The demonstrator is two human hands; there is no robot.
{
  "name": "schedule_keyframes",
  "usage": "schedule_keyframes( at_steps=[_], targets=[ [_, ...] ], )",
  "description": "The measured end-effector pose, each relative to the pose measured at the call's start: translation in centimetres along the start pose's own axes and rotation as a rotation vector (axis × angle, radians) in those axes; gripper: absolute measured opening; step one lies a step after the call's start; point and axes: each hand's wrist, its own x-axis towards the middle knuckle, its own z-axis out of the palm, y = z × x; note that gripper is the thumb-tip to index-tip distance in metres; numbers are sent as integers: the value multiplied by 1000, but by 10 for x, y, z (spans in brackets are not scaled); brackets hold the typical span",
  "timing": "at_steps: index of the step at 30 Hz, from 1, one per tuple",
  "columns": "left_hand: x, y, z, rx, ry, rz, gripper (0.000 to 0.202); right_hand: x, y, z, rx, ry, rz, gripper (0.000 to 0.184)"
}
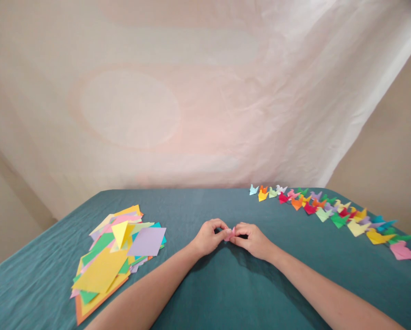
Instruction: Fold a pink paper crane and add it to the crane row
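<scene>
A small pink folded paper (229,234) is pinched between both hands, above the middle of the table. My left hand (210,236) grips its left side with thumb and fingers. On the other side, my right hand (253,239) holds it between thumb and forefinger. Most of the paper is covered by the fingertips, so its full shape is hidden. A pointed bit shows upward near the right fingertips.
A loose pile of coloured paper sheets (102,270) lies to the left, with a lilac sheet (146,241) on its near right side. Rows of small folded paper birds (339,220) run along the right edge of the green-clothed table (191,298). A pale sheet (205,91) hangs behind.
</scene>
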Motion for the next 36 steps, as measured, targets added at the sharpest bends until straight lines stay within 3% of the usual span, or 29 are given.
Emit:
schedule_keyframes(
  at_steps=[7,18,27,31,36],
  targets=[
    [-1,-3,4,63,37,-46,23,0,3,1,51,124,134,23],
    [-2,-11,7,110,38,-62,25,0,2,2,36,115,135,21],
    [-1,-10,3,89,52,6,18,0,4,0,107,251,176,12],
    [-1,-7,2,71,126,31,22,-1,9,3,95,248,183,13],
    [-2,-5,2,117,187,63,13,0,10,3,93,233,193,15]
  ],
)
